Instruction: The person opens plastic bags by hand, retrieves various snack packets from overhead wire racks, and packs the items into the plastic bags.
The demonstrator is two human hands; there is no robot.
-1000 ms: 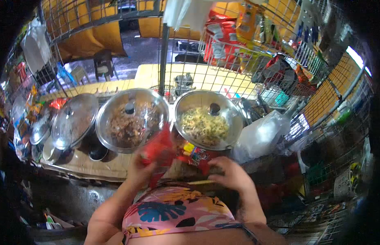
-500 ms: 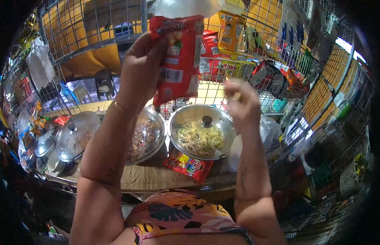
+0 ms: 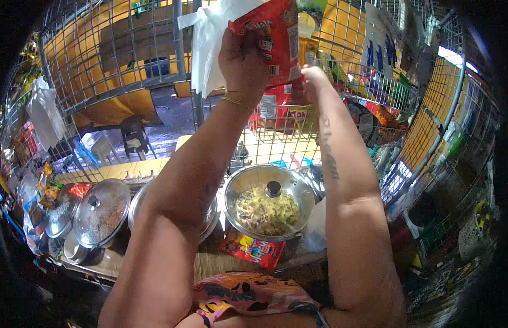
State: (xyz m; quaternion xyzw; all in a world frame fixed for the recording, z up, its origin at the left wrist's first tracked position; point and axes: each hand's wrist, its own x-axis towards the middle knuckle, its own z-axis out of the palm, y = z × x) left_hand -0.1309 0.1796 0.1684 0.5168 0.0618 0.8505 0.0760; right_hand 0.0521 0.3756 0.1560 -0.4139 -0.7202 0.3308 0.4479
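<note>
My left hand (image 3: 244,63) is closed on a red snack packet (image 3: 278,41), raised high in front of the wire grid. Close to the packet's lower right edge, my right hand (image 3: 315,83) has its fingers bent together; what they grip, if anything, is hidden. Behind both hands, more red packets (image 3: 271,112) and a yellow packet (image 3: 304,117) stand in a wire basket. White plastic bags (image 3: 208,57) hang just left of the held packet.
Below my arms, a glass-lidded pan of yellowish food (image 3: 267,210) stands on the wooden counter (image 3: 210,265). Another red packet (image 3: 254,249) lies before it. More lidded pans (image 3: 101,213) line the left. Wire grid (image 3: 434,131) encloses the right side.
My left hand has carried the red packet up and to the right. My right hand has risen from above the pan to beside the packet. The view has tilted upward.
</note>
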